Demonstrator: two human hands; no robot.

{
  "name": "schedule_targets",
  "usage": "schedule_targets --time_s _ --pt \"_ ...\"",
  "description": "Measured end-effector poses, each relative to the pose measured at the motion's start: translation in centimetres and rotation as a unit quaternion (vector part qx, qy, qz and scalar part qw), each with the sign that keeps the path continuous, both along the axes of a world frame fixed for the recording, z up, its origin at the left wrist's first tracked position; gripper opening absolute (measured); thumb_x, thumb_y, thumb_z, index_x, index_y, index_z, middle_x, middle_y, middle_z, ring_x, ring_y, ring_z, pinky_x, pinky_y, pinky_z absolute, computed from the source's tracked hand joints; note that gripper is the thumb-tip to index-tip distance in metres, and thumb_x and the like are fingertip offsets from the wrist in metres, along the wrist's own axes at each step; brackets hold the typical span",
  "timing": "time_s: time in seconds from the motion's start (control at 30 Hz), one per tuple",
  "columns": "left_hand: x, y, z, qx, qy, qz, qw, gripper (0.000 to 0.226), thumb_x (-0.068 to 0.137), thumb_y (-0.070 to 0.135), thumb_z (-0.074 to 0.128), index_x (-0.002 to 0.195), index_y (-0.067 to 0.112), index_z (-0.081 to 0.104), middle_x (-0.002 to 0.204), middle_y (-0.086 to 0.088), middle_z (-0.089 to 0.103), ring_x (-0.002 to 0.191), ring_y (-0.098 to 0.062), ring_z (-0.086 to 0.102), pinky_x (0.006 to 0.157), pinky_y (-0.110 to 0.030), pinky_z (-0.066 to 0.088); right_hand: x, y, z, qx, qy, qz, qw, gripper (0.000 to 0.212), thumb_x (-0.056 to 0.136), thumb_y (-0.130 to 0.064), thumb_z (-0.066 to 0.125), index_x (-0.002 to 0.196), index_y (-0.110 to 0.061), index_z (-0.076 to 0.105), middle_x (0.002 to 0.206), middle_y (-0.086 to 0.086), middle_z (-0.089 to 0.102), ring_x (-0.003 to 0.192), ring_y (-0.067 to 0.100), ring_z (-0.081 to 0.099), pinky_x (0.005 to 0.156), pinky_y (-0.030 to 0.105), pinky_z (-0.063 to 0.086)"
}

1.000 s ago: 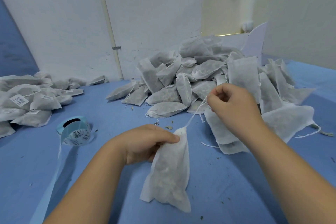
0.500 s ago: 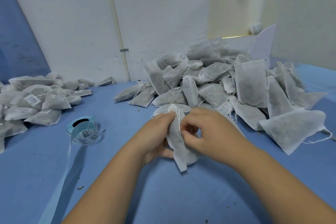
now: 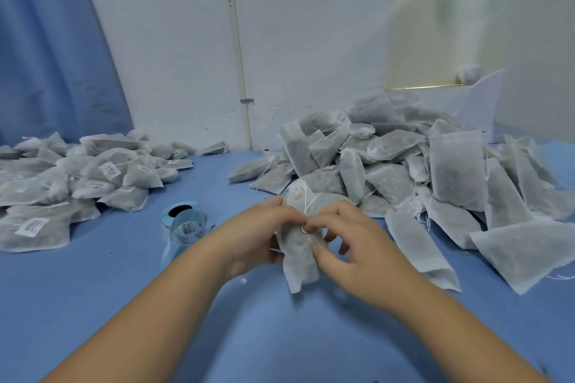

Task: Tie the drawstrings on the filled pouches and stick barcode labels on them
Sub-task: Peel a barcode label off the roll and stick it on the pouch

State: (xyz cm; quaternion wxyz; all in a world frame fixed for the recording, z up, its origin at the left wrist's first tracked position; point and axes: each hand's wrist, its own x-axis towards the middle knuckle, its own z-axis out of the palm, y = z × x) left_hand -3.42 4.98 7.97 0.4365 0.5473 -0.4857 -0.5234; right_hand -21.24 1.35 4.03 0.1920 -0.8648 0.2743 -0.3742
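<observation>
Two hands, left hand (image 3: 258, 236) and right hand (image 3: 357, 246), hold one pouch (image 3: 298, 258) up, pinching its string (image 3: 306, 205) to tie it.

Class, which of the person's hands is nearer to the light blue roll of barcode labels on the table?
Left. The left hand grips the white fabric pouch just right of the light blue label roll; the right hand pinches the pouch's drawstring farther right.

Head-worn view, forward and down, near the table (image 3: 93, 305).
</observation>
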Motion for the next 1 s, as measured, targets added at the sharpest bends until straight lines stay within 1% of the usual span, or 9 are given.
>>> schedule_targets --time_s 0.13,0.27,0.43,0.53,0.63,0.73,0.87,0.93,1.0 --pt "2.7 3.0 -0.2 -0.014 0.025 0.039 0.999 0.029 0.090 0.009 0.055 0.119 0.008 0.061 0.105 -0.015 0.073 0.084 -0.020 0.070 0.068 -0.032 0.055 3.0 1.9 0.1 0.028 -0.057 0.054 0.997 0.026 0.085 -0.020 0.061 0.104 -0.036 0.067 0.101 -0.017 0.053 0.095 0.008 0.056 0.073 0.018 0.046" --pt "5.7 5.3 -0.2 -0.026 0.065 0.062 0.996 0.052 0.079 0.016 0.062 0.127 -0.002 0.051 0.123 -0.024 0.064 0.102 -0.031 0.068 0.086 -0.044 0.052 6.7 3.3 0.8 0.042 -0.058 0.077 0.994 0.028 0.086 -0.011 0.063 0.103 -0.033 0.069 0.100 -0.019 0.053 0.094 0.007 0.056 0.071 0.020 0.047" --pt "9.6 7.2 0.0 -0.070 0.128 0.134 0.980 0.019 0.089 0.005 0.052 0.108 0.003 0.055 0.105 -0.024 0.062 0.097 -0.034 0.064 0.096 -0.054 0.049 11.9 4.9 1.9 0.099 -0.104 0.097 0.985 0.035 0.086 -0.003 0.060 0.099 -0.034 0.071 0.099 -0.020 0.057 0.090 0.004 0.057 0.072 0.018 0.047" --pt "12.9 7.5 -0.3 -0.078 0.172 0.204 0.960 0.025 0.091 0.005 0.048 0.112 0.001 0.059 0.102 -0.019 0.061 0.094 -0.033 0.061 0.085 -0.045 0.051 14.7 5.1 2.0 0.151 -0.166 0.062 0.972 0.044 0.089 0.000 0.053 0.092 -0.043 0.065 0.097 -0.019 0.064 0.082 0.001 0.060 0.070 0.017 0.048" --pt "16.1 7.8 -0.9 -0.090 0.197 0.280 0.935 0.021 0.091 0.007 0.050 0.109 0.003 0.060 0.099 -0.016 0.060 0.095 -0.033 0.059 0.086 -0.045 0.051 16.8 4.5 1.6 0.238 -0.213 0.031 0.947 0.047 0.087 0.007 0.042 0.082 -0.030 0.070 0.082 -0.010 0.070 0.062 0.002 0.061 0.058 0.012 0.044" --pt "18.5 7.6 -2.3 -0.097 0.121 0.364 0.919 0.009 0.090 0.008 0.052 0.097 0.009 0.057 0.091 -0.012 0.054 0.083 -0.027 0.053 0.076 -0.041 0.044 18.6 3.5 0.9 0.298 -0.193 -0.012 0.935 0.044 0.083 0.008 0.038 0.074 -0.020 0.071 0.077 -0.001 0.071 0.054 0.008 0.060 0.053 0.016 0.043" --pt "19.4 7.3 -3.9 -0.081 -0.054 0.399 0.912 0.009 0.086 0.013 0.054 0.079 0.018 0.055 0.073 0.000 0.054 0.064 -0.016 0.048 0.060 -0.030 0.035 20.8 2.8 -1.0 0.304 -0.144 -0.074 0.939 0.023 0.087 -0.010 0.051 0.079 -0.026 0.065 0.080 -0.005 0.069 0.069 0.015 0.065 0.058 0.023 0.043" --pt "19.6 7.1 -4.2 -0.078 -0.138 0.399 0.903 0.008 0.086 0.014 0.052 0.081 0.020 0.056 0.075 0.003 0.060 0.062 -0.013 0.051 0.056 -0.029 0.035 21.4 3.1 -2.1 0.291 -0.126 -0.077 0.945 0.006 0.086 -0.024 0.059 0.081 -0.027 0.062 0.077 -0.010 0.066 0.073 0.009 0.065 0.060 0.020 0.040" --pt "19.6 6.8 -4.4 -0.062 -0.203 0.389 0.896 0.015 0.086 0.015 0.049 0.094 0.023 0.059 0.091 0.001 0.064 0.072 -0.012 0.057 0.058 -0.029 0.038 21.8 3.5 -3.0 0.278 -0.102 -0.065 0.953 0.007 0.081 -0.030 0.065 0.083 -0.027 0.059 0.073 -0.012 0.062 0.063 -0.006 0.058 0.054 0.012 0.037"
